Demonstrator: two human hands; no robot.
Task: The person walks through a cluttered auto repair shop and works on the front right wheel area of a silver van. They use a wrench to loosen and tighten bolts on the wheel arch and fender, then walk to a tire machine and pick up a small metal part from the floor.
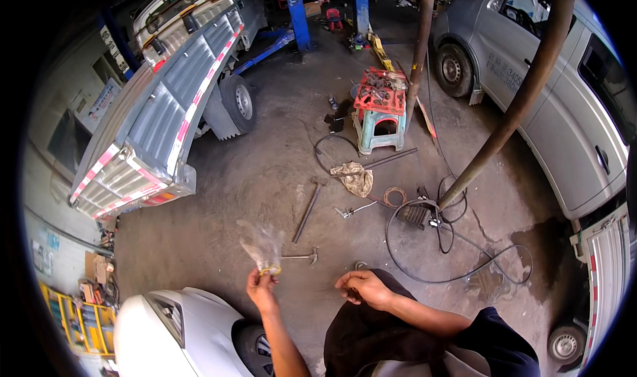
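My left hand [263, 289] grips the yellow-edged cuff of a pale work glove [260, 246], pinched between the fingers. The glove hangs outward over the floor, its far part blurred by motion. In front of my dark-clothed lap is my right hand [365, 289], its fingers loosely bent and no object visible in it. Just beyond the glove, a claw hammer [305, 256] lies on the concrete. Farther ahead rests a long-handled hammer [308, 211].
A green stool [382, 128] bears a red tray [378, 100] of metal parts. Ahead lie a stained cloth [357, 179] and a looped black hose [424, 281]. A slanted pole [504, 128] stands right. Around are a white car [176, 337], flatbed truck [176, 102] and silver van [531, 78].
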